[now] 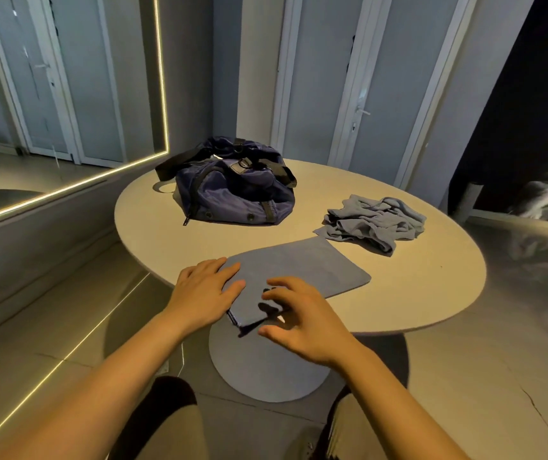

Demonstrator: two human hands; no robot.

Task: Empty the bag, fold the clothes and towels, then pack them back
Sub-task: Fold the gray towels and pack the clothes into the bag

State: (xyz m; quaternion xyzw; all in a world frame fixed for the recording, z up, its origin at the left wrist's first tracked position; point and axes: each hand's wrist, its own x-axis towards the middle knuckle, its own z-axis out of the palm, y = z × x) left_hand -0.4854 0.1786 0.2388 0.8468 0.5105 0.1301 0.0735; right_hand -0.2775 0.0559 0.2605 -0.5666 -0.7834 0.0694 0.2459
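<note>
The folded towel (295, 270) lies lower centre on the counter (415, 293). My left hand (204, 290) presses flat on its left edge; my right hand (302, 320) hovers loose-fingered over the near end, gripping nothing. I'd pin with the left, smooth outward, and square the corners before folding again.

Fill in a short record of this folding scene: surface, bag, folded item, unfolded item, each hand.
surface: round table
bag: navy duffel bag, slumped at the far side of the table
folded item: blue-grey cloth, flat at the near edge
unfolded item: crumpled pile, to the right of the bag
left hand: rests flat on the folded cloth's left edge
right hand: fingers spread over its near corner; contact unclear
</note>
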